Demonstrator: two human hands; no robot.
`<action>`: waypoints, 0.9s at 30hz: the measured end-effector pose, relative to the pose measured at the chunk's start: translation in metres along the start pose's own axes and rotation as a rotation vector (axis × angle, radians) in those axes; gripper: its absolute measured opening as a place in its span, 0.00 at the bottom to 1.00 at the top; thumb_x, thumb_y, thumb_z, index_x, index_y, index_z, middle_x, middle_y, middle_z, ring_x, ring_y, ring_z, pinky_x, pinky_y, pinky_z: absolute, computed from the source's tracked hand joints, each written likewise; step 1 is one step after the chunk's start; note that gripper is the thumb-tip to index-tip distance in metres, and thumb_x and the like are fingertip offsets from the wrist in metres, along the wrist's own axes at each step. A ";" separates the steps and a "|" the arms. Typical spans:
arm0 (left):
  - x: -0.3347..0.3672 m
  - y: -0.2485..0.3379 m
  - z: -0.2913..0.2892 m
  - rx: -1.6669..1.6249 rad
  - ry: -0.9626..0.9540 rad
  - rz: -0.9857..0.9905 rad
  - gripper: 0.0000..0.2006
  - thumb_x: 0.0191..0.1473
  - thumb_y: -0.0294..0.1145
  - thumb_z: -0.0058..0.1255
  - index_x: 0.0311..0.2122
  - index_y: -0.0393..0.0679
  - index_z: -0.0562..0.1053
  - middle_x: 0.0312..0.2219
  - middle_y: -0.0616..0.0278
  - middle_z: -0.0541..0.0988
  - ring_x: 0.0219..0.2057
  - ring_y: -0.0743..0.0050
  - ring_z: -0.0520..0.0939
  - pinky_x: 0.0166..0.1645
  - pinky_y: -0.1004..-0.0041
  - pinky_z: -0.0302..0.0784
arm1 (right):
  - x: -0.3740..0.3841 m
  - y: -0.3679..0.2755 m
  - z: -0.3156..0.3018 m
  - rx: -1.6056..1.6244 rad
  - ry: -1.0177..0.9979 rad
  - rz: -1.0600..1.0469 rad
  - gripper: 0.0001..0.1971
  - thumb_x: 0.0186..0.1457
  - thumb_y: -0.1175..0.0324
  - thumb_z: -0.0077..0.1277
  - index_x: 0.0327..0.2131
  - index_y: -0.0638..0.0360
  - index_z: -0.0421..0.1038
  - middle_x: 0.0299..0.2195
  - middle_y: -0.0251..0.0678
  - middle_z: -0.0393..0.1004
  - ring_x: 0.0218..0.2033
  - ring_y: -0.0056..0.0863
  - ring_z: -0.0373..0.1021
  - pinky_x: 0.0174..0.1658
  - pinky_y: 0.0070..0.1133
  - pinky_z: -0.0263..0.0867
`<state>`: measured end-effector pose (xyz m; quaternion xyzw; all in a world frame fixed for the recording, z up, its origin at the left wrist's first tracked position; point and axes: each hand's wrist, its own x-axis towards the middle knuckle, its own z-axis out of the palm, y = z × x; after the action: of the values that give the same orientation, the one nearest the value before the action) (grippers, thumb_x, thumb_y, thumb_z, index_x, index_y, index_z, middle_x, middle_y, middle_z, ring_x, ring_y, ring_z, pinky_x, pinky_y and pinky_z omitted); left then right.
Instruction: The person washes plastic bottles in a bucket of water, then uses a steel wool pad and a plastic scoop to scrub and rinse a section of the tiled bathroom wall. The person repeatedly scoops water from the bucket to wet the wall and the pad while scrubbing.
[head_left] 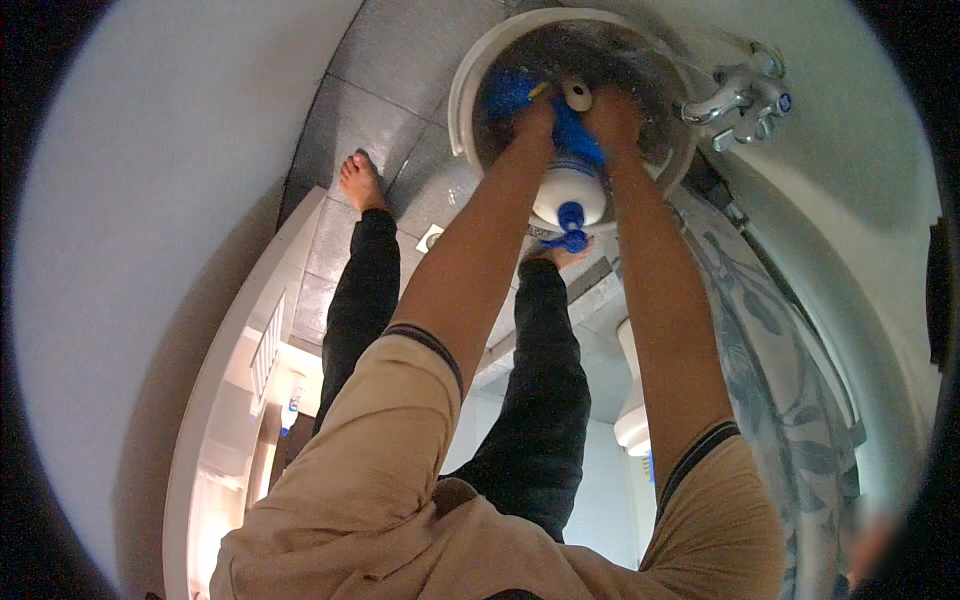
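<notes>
Both my arms reach down into a large pale bucket [462, 95] at the top of the head view. Inside it my left hand [533, 115] is closed on a blue, soft-looking item [577, 133]. My right hand [612, 120] grips the same item from the right side, its fingers partly hidden. A round white piece with a dark centre [577, 95] shows between my hands, and a small yellow piece [538, 90] lies by my left fingers. Against the near rim stands a white bottle with a blue pump [570, 205], between my forearms.
A chrome tap [745, 98] juts from the wall right of the bucket. Grey tiles [400, 130] look wet, with a small square drain [429, 238]. A leaf-patterned curtain [765, 340] hangs at right. My bare feet [361, 182] are beside and near the bucket.
</notes>
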<state>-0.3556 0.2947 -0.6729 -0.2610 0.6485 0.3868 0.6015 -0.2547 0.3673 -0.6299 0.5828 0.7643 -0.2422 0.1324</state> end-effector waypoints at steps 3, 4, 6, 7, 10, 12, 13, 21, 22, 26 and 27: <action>0.008 0.011 0.004 -0.224 -0.218 -0.001 0.40 0.48 0.47 0.60 0.60 0.34 0.59 0.55 0.49 0.68 0.54 0.56 0.70 0.59 0.61 0.62 | -0.076 -0.022 -0.005 -0.135 0.367 -0.249 0.22 0.59 0.58 0.39 0.54 0.57 0.66 0.46 0.56 0.70 0.46 0.54 0.70 0.49 0.40 0.65; 0.008 0.013 0.003 -0.245 -0.274 -0.005 0.40 0.48 0.47 0.60 0.60 0.34 0.59 0.54 0.50 0.68 0.53 0.56 0.70 0.59 0.61 0.63 | -0.088 -0.026 -0.009 -0.182 0.569 -0.434 0.23 0.60 0.59 0.39 0.56 0.56 0.64 0.47 0.56 0.70 0.46 0.54 0.70 0.49 0.41 0.66; 0.005 0.017 0.002 -0.055 -0.176 -0.003 0.40 0.47 0.47 0.60 0.60 0.34 0.59 0.53 0.50 0.69 0.52 0.56 0.71 0.57 0.60 0.65 | -0.092 -0.020 -0.021 -0.053 0.084 0.060 0.23 0.60 0.59 0.39 0.58 0.56 0.61 0.47 0.54 0.70 0.45 0.53 0.70 0.49 0.40 0.67; 0.003 0.018 0.001 0.046 -0.090 -0.032 0.40 0.47 0.48 0.60 0.60 0.34 0.59 0.52 0.50 0.70 0.51 0.56 0.72 0.56 0.60 0.66 | -0.085 -0.017 -0.025 -0.013 -0.103 0.236 0.24 0.61 0.59 0.40 0.59 0.56 0.59 0.47 0.53 0.70 0.45 0.52 0.70 0.49 0.40 0.67; 0.000 0.013 0.004 -0.156 -0.168 -0.014 0.40 0.47 0.50 0.59 0.59 0.33 0.61 0.51 0.50 0.71 0.49 0.56 0.74 0.55 0.60 0.68 | -0.022 0.014 -0.039 0.189 -0.393 0.366 0.23 0.62 0.57 0.38 0.55 0.58 0.62 0.46 0.52 0.71 0.45 0.49 0.70 0.47 0.39 0.68; 0.007 0.010 0.005 -0.151 -0.069 -0.058 0.38 0.48 0.51 0.57 0.58 0.35 0.63 0.52 0.49 0.70 0.49 0.54 0.72 0.56 0.57 0.65 | 0.000 0.015 -0.035 0.198 -0.428 0.266 0.22 0.62 0.56 0.37 0.53 0.60 0.64 0.45 0.51 0.72 0.45 0.47 0.70 0.47 0.38 0.68; 0.013 0.008 0.006 -0.098 -0.062 -0.012 0.36 0.48 0.51 0.55 0.57 0.36 0.64 0.52 0.48 0.69 0.50 0.51 0.71 0.57 0.54 0.63 | 0.004 0.012 -0.033 0.154 -0.398 0.214 0.22 0.62 0.55 0.36 0.52 0.60 0.65 0.45 0.51 0.72 0.45 0.47 0.71 0.46 0.38 0.68; -0.015 -0.026 0.020 1.247 0.375 1.086 0.24 0.54 0.46 0.44 0.53 0.46 0.71 0.59 0.38 0.58 0.60 0.26 0.54 0.61 0.33 0.44 | -0.070 0.009 -0.038 0.495 -0.260 0.354 0.25 0.61 0.49 0.37 0.49 0.61 0.68 0.44 0.50 0.72 0.45 0.42 0.70 0.46 0.37 0.68; -0.028 -0.026 0.020 1.267 0.328 1.154 0.24 0.54 0.46 0.43 0.53 0.45 0.70 0.60 0.38 0.57 0.61 0.24 0.51 0.60 0.30 0.42 | -0.073 0.016 -0.037 0.653 -0.296 0.457 0.26 0.61 0.48 0.37 0.50 0.60 0.68 0.44 0.50 0.72 0.46 0.41 0.70 0.47 0.38 0.68; -0.049 -0.010 0.031 1.326 0.158 1.255 0.27 0.56 0.49 0.42 0.56 0.43 0.68 0.60 0.40 0.58 0.62 0.25 0.48 0.57 0.25 0.39 | -0.065 0.047 -0.031 1.150 -0.363 0.679 0.28 0.58 0.45 0.40 0.51 0.58 0.67 0.45 0.50 0.71 0.47 0.40 0.69 0.48 0.38 0.67; -0.040 0.005 0.036 1.306 0.209 1.175 0.25 0.55 0.48 0.43 0.54 0.43 0.69 0.59 0.38 0.59 0.62 0.28 0.50 0.60 0.30 0.41 | -0.067 0.048 -0.029 1.225 -0.402 0.710 0.29 0.58 0.44 0.41 0.52 0.57 0.66 0.46 0.50 0.71 0.47 0.40 0.68 0.48 0.38 0.67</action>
<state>-0.3328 0.3217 -0.6323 0.4760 0.8209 0.1599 0.2719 -0.1874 0.3367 -0.5835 0.7090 0.2183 -0.6705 -0.0090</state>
